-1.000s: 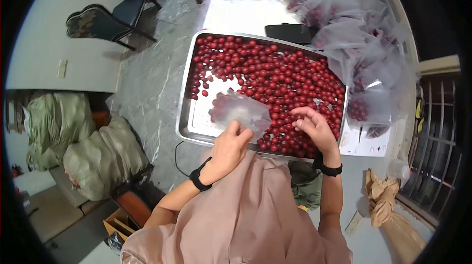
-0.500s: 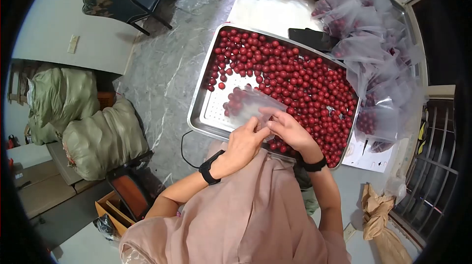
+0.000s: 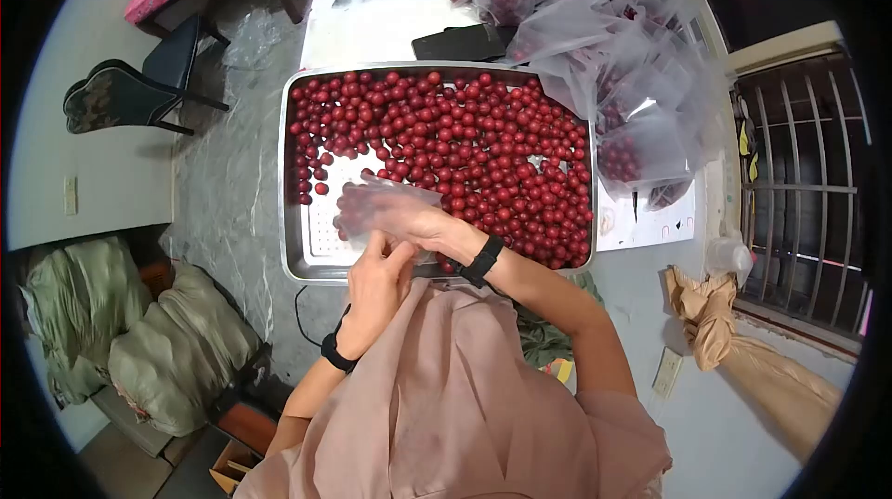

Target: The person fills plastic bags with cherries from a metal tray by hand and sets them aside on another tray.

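A steel tray (image 3: pixel 290 174) holds a wide layer of round red fruits (image 3: pixel 474 141), with bare perforated metal showing at its lower left. Over that bare part lies a translucent plastic bag (image 3: pixel 395 203) with several red fruits inside its left end. My left hand (image 3: pixel 376 281) is at the tray's near edge, thumb and fingers pinched together at the bag's lower edge. My right hand (image 3: pixel 432 228) reaches across from the right and is closed on the bag, its fingertips partly hidden by the plastic.
Filled plastic bags (image 3: pixel 650 109) crowd the right and back of the table. A dark flat object (image 3: pixel 460 44) lies behind the tray. Large green sacks (image 3: pixel 186 341) and a chair (image 3: pixel 111 99) stand at the left. A barred window (image 3: pixel 804 192) is at the right.
The view has turned, so the tray appears further left and straighter. My right hand has moved from beside the bag onto it, its fingers now closed. My left hand is lower, below the bag.
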The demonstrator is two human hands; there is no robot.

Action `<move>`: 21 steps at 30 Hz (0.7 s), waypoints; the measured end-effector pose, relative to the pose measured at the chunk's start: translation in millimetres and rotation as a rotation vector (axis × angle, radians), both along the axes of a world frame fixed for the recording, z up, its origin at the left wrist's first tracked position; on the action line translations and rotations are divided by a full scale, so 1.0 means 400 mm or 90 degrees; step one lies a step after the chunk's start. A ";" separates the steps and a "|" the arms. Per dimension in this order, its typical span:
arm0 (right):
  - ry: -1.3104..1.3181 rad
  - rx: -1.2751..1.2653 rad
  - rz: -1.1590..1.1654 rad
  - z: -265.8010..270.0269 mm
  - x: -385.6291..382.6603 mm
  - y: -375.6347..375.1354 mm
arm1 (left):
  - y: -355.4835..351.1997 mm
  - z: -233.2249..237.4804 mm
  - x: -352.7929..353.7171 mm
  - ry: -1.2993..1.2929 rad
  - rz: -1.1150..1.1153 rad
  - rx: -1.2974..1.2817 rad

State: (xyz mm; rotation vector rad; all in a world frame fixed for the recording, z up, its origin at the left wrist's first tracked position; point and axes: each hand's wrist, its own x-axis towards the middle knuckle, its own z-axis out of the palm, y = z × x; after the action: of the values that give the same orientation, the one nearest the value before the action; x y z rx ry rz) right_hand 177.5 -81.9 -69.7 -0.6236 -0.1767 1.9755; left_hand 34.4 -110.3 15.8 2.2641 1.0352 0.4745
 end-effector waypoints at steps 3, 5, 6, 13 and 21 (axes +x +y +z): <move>0.010 0.003 0.003 0.012 0.006 -0.005 | 0.001 -0.002 0.003 0.006 0.006 -0.001; -0.010 0.012 -0.004 0.036 0.015 -0.016 | 0.002 0.007 0.005 0.009 0.011 -0.001; -0.030 0.020 -0.007 0.055 0.022 -0.025 | 0.003 0.010 0.006 0.012 0.020 -0.001; -0.258 0.036 0.013 0.182 0.156 -0.186 | 0.012 0.008 0.005 -0.023 -0.002 0.001; -1.170 -0.032 -0.311 0.094 0.428 -0.397 | 0.013 0.028 0.013 -0.005 -0.014 -0.024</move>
State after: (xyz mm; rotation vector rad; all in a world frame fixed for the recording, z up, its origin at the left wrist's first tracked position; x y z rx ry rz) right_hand 348.8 -240.5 -32.1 -2.0736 -0.9340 0.4255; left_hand 39.8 -105.1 27.1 2.2371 1.0051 0.4509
